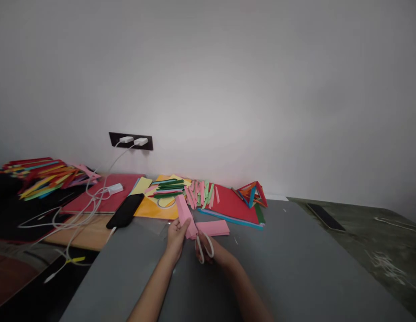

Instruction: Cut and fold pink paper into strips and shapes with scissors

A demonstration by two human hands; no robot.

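I have both hands in front of the red paper stack, on its near side and toward its left end. My left hand pinches a pink paper piece between thumb and fingers, holding it slanted, left of the red stack. My right hand is curled round the handles of the white-handled scissors, which point at the lower part of that pink piece; I cannot tell how far apart the blades stand. A folded pink paper lies on the grey surface, just in front of the red stack and beside my right hand.

Pink and green strips lie across the red stack's left end, and a triangular coloured frame sits on its right end. Left of the red stack I see orange paper, then a black phone farther left.
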